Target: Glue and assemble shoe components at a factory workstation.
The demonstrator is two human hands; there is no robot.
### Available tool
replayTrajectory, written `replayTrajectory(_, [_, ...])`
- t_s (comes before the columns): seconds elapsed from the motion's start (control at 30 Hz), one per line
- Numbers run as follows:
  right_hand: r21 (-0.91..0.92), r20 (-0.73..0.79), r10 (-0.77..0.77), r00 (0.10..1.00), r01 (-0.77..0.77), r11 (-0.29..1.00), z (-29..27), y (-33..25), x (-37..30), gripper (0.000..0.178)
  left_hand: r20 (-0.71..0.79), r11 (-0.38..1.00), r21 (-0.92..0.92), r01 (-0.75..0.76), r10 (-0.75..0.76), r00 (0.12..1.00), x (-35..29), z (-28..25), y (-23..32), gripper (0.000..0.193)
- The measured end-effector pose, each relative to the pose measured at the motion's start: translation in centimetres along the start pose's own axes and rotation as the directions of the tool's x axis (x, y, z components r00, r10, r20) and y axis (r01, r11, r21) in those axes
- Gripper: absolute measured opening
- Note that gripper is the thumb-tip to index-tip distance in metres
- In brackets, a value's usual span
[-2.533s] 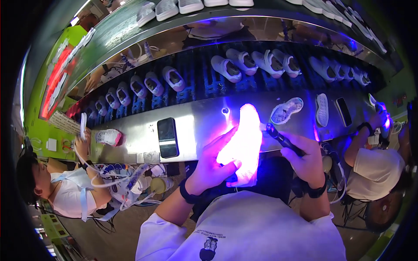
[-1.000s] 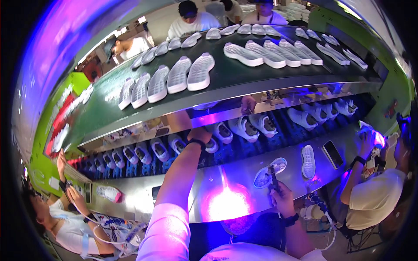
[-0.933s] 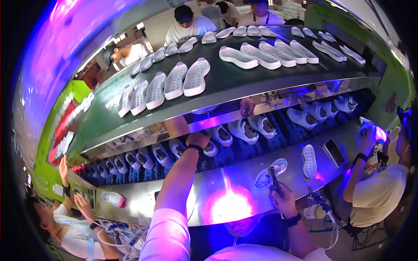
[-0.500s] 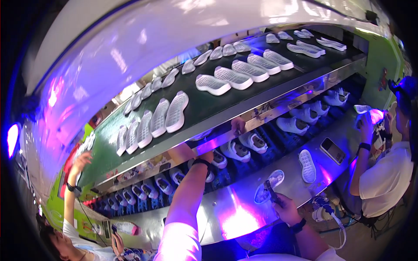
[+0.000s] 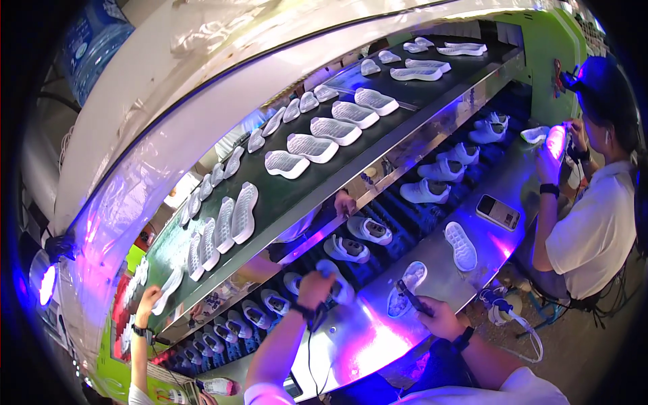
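My left hand [image 5: 314, 291] is closed on a white shoe upper [image 5: 341, 283], held over the near edge of the lower shoe rack. A black band circles that wrist. My right hand [image 5: 440, 320] grips a slim dark-handled tool [image 5: 413, 298], its front end over a white shoe sole [image 5: 416, 273]. That sole rests on the metal bench [image 5: 324, 354], hollow side up and partly covered by the tool. What the tool's tip is like, I cannot make out. To the right lies another white sole [image 5: 461, 247], tread side up.
Above the rack runs a dark green belt [image 5: 270, 192] carrying rows of white soles. Several white shoe uppers [image 5: 425, 191] stand on the rack. A phone-like device [image 5: 498, 212] lies on the bench. At right, a co-worker [image 5: 587, 216] holds a lit shoe; a co-worker's hand [image 5: 150, 297] touches a sole at left.
My left hand has come back from the rack with a shoe upper in it. My right hand stays by the sole. The left co-worker's hand has reached a sole; the whole view has shifted.
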State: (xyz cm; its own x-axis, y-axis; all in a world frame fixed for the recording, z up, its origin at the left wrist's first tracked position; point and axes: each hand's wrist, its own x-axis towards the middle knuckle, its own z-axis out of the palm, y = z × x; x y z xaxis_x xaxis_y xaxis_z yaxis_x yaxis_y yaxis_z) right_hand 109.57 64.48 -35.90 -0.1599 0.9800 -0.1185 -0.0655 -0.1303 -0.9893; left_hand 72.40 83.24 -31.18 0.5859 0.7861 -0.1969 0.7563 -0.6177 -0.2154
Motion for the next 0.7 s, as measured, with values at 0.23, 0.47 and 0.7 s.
replayTrajectory(0.23, [-0.043, -0.030, -0.051, 0.998, 0.050, 0.998, -0.2, -0.7, -0.4, 0.038, 0.116, 0.928, -0.257, 0.270, -0.248, 0.962, -15.2, -5.7, 17.2, 0.087])
replayTrajectory(0.47, [-0.007, 0.047, 0.081, 0.996, -0.080, 0.997, 1.1, -4.0, -2.4, 0.039, 0.291, 0.379, -0.763, 0.523, -0.521, 0.802, -19.1, -6.5, 17.4, 0.086])
replayTrajectory(0.7, [-0.344, 0.120, -0.158, 0.980, 0.190, 0.920, 5.1, -11.8, -6.1, 0.041, -0.282, 0.276, -0.952, -0.129, -0.635, 0.720, -21.8, -9.6, 20.5, 0.077])
